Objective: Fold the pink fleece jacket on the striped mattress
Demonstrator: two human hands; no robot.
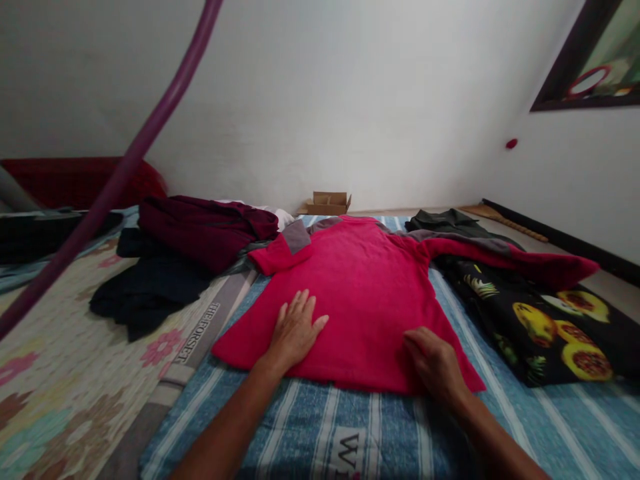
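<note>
A bright pink long-sleeved shirt [360,293] with grey shoulder panels lies spread out, its hem towards me. Its left-side sleeve [283,250] is folded in short, while the right-side sleeve [520,257] stretches outward over other clothes. My left hand [295,330] rests flat on the lower left of the shirt, fingers spread. Near the hem at the lower right, my right hand [433,360] is on the shirt with its fingers curled together. Whether fabric is pinched in them is hidden.
Blue striped bedding [300,427] lies under the shirt, beside a floral sheet [75,413]. Maroon clothing [205,230] and dark navy clothing [150,290] are heaped at left. A black fruit-print garment [560,333] lies right. A purple pole [135,153] crosses the left foreground; a cardboard box [327,203] is by the wall.
</note>
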